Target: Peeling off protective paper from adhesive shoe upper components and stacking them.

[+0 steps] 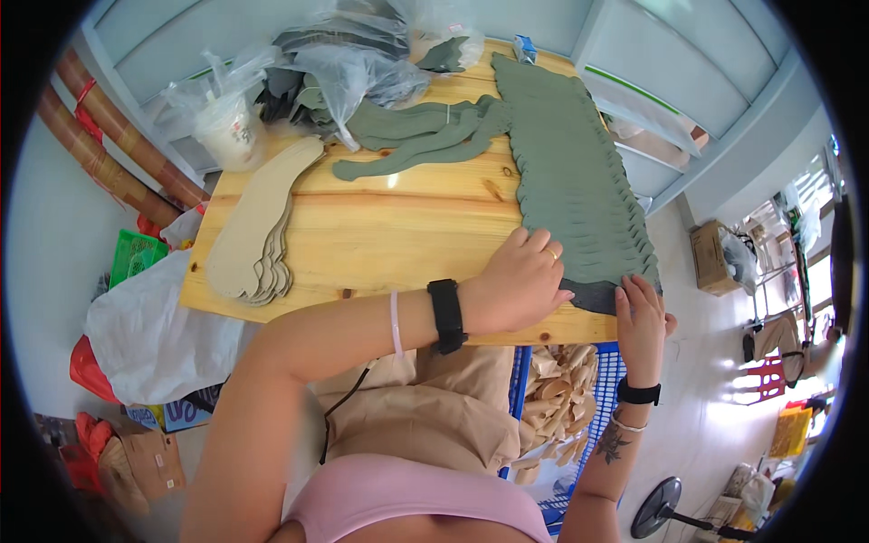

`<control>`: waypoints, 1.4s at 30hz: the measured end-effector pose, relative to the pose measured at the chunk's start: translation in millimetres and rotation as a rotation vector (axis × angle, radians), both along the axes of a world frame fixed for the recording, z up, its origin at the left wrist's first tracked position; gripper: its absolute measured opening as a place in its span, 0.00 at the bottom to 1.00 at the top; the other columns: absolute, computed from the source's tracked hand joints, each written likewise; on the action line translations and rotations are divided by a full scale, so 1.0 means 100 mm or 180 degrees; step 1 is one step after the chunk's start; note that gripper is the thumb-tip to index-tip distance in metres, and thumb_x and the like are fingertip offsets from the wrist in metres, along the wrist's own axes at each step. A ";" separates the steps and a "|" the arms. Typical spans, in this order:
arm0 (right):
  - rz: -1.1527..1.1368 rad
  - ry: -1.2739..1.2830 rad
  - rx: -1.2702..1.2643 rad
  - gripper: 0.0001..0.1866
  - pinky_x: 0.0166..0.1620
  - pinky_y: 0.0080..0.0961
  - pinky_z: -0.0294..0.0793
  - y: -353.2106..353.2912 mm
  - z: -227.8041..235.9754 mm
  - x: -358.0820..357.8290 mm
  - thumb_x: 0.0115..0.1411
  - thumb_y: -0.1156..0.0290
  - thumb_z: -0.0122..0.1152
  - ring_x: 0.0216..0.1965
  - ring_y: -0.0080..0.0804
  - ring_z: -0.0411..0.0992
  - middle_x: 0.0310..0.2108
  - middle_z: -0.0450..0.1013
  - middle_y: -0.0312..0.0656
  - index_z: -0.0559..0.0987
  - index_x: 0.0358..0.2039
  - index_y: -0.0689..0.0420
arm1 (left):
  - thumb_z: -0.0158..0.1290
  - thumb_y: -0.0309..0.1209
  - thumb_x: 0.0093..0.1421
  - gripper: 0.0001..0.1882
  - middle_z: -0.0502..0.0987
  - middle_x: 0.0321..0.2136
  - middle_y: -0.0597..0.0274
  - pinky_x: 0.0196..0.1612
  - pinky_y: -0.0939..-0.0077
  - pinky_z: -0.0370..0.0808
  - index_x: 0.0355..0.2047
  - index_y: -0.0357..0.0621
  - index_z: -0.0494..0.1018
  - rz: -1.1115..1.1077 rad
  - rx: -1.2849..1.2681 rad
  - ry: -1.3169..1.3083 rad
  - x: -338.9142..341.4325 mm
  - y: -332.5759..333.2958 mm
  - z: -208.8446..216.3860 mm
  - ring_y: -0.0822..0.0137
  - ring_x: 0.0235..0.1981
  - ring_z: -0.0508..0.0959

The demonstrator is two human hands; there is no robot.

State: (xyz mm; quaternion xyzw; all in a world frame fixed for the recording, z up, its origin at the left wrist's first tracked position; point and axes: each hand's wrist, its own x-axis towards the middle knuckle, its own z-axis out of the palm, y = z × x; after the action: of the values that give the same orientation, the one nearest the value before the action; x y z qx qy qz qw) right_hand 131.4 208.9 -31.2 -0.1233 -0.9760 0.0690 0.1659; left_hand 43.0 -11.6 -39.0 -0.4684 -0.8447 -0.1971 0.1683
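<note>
Many thin grey-green cut sheets [579,163] overlap in a long row along the right side of the wooden table. At the near end lies a darker grey sheet piece [593,296]. My left hand [520,279], with a ring on it, is closed with curled fingers at this piece's left edge, its thumb against the dark surface. My right hand [643,317] rests on the near right corner of the row, its fingers stretched out over the edge. What lies under my left fingers is hidden.
Beige shaped pieces [258,226] are stacked at the table's left. Long curved green pieces [425,136] lie toward the back, beside plastic bags [353,77] and a lidded cup [226,136]. A blue basket [611,380] with tan pieces stands below the near edge.
</note>
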 end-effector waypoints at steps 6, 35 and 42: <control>-0.0092 -0.0028 0.0076 0.18 0.57 0.47 0.53 -0.01 -0.05 -0.09 0.65 0.56 0.53 0.55 0.34 0.67 0.54 0.72 0.35 0.79 0.49 0.51 | 0.53 0.45 0.60 0.21 0.74 0.31 0.57 0.42 0.65 0.64 0.27 0.36 0.78 0.0153 0.0174 0.0130 -0.03 -0.02 -0.06 0.58 0.40 0.69; 0.1934 0.0772 -0.2259 0.04 0.31 0.27 0.69 -1.65 -0.29 -0.08 0.53 0.82 0.63 0.26 0.36 0.70 0.26 0.74 0.43 0.80 0.31 0.62 | 0.55 0.27 0.55 0.07 0.77 0.22 0.48 0.29 0.60 0.73 0.23 0.36 0.73 0.1419 -0.0266 0.0205 -1.08 -1.96 0.32 0.49 0.26 0.78; 0.1929 0.0622 -0.2771 0.05 0.28 0.24 0.67 -1.56 -0.29 -0.05 0.52 0.83 0.64 0.23 0.32 0.69 0.25 0.73 0.42 0.80 0.31 0.62 | 0.55 0.25 0.55 0.06 0.76 0.23 0.50 0.32 0.56 0.71 0.22 0.37 0.72 0.2056 -0.0468 -0.0434 -1.28 -1.86 0.15 0.47 0.30 0.77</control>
State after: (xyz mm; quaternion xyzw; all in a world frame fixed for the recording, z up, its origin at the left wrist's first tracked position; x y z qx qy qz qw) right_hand 126.6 52.7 -60.1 0.1134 -0.8290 0.5231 0.1621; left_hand -85.3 -197.3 -24.0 -0.1732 -0.9707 -0.1030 0.1308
